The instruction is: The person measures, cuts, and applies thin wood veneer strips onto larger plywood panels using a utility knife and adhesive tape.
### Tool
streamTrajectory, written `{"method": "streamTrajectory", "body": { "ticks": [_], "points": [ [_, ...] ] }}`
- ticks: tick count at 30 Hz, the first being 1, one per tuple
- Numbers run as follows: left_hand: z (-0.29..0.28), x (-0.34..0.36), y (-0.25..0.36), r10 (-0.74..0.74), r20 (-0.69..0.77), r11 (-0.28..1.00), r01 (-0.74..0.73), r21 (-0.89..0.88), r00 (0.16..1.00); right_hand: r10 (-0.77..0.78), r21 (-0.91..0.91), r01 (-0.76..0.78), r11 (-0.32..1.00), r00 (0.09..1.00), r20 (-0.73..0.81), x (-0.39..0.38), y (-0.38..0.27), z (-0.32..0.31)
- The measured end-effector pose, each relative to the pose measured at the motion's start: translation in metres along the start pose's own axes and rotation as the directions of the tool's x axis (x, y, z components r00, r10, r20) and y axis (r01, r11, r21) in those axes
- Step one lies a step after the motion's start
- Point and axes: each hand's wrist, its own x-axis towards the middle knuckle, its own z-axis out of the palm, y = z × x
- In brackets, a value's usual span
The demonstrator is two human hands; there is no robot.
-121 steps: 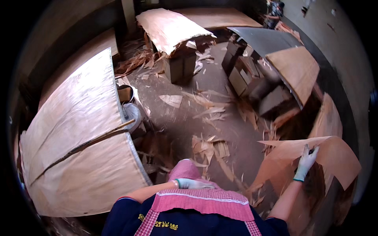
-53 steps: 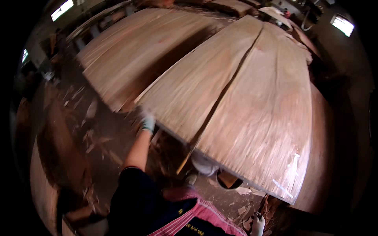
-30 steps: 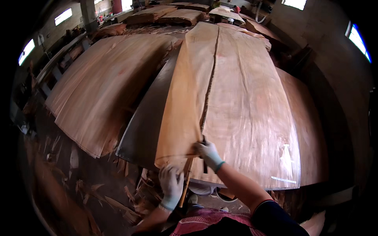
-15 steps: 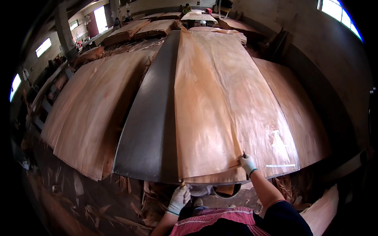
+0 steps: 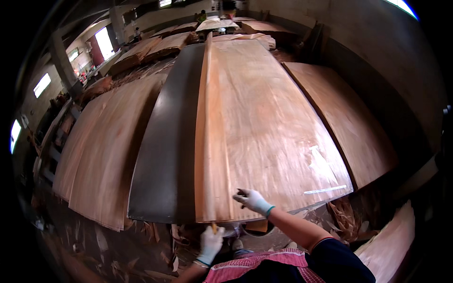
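Observation:
A wide, thin wood veneer sheet (image 5: 269,118) lies over a long dark grey board (image 5: 163,160). Along the sheet's left side runs a narrow orange-brown veneer strip (image 5: 204,179), rolled or folded lengthwise. My left hand (image 5: 211,245), in a white glove, is closed just below the strip's near end. A small yellowish piece shows at its fingertips, too small to name. Over the near part of the sheet, my right hand (image 5: 255,202), gloved with dark fingertips, has its fingers apart and nothing visible in them. Whether it touches the sheet I cannot tell.
Veneer stacks stand to the left (image 5: 108,151) and right (image 5: 344,122) of the board. A white strip (image 5: 325,189) lies near the sheet's front right corner. Veneer scraps (image 5: 344,219) litter the floor. More stacks (image 5: 172,43) and a person (image 5: 202,17) are farther back.
The orange-brown veneer has gone from a broad flap to a narrow strip at the left. My right hand has let go of its edge and moved left; my left hand has dropped slightly.

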Motion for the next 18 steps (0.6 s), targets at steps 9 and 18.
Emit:
{"method": "streamTrajectory", "body": {
  "ticks": [9,18],
  "points": [
    [0.264,-0.076,0.172,0.141,0.631,0.975,0.004,-0.223,0.763,-0.188,0.058,0.283,0.957,0.763,-0.618,-0.076,0.109,-0.177],
    [0.389,-0.046,0.157,0.199,0.747,0.101,0.745,-0.66,0.634,-0.154,0.098,0.259,0.961,0.794,-0.588,-0.191,0.141,-0.597]
  ]
}}
